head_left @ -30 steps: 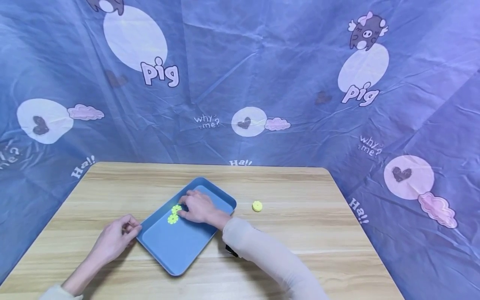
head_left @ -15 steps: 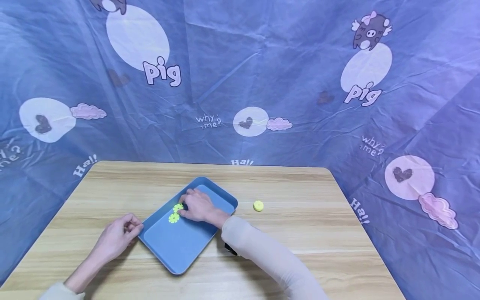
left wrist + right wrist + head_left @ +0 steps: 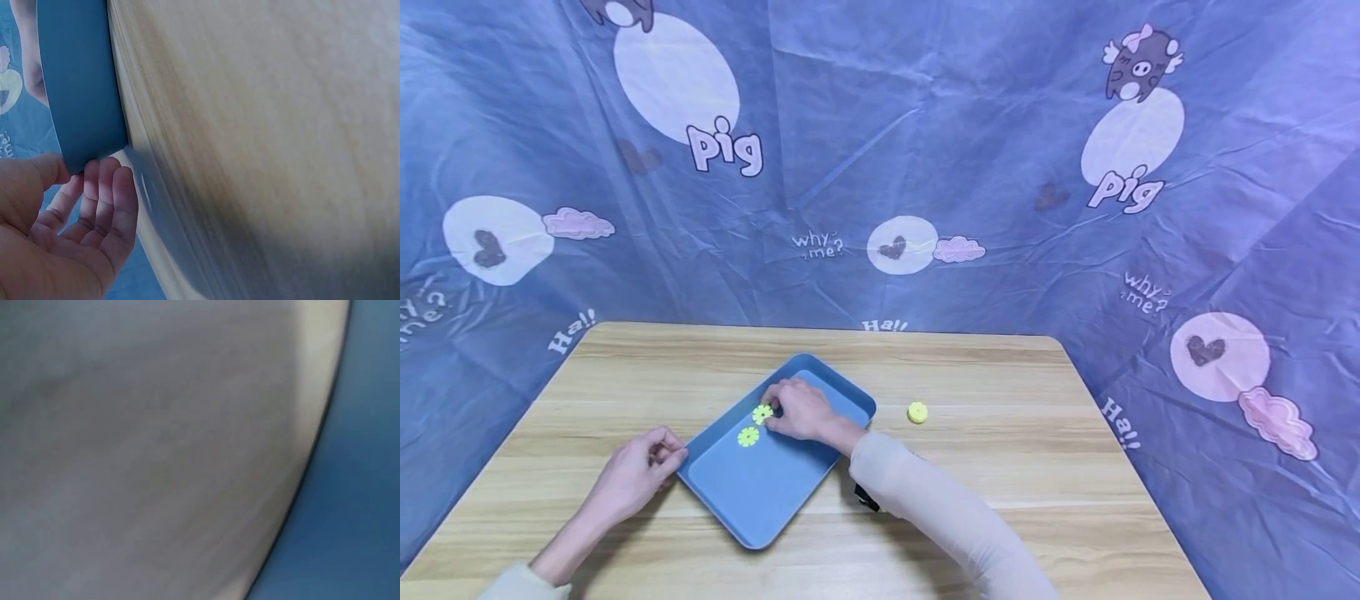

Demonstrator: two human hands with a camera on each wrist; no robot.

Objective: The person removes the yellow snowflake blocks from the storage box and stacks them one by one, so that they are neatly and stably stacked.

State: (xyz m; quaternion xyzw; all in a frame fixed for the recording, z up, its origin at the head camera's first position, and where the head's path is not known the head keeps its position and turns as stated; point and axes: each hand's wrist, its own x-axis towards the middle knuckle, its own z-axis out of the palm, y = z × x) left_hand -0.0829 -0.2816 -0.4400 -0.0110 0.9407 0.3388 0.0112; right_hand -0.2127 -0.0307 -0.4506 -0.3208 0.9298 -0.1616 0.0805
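A blue rectangular tray (image 3: 760,492) lies slantwise on the table. My left hand (image 3: 636,471) holds its left corner, and in the left wrist view the thumb presses the rim of the tray (image 3: 81,81) with the fingers curled beneath. Over the tray's far side, my right hand (image 3: 801,408) pinches a yellow-green notched disc (image 3: 762,414) between thumb and finger. Just below it, a second notched disc (image 3: 748,437) lies flat on the tray floor. The right wrist view takes in only the tray's blue side (image 3: 356,487) and bare wood; the right hand is outside it.
To the right of the tray, a thick round yellow piece (image 3: 917,412) sits on the wooden table (image 3: 1000,467). A blue printed cloth (image 3: 850,167) hangs behind and along both sides of the table.
The disc in my right fingers has shifted slightly right and up, opening a small gap from the other disc. My left hand keeps its hold on the tray corner.
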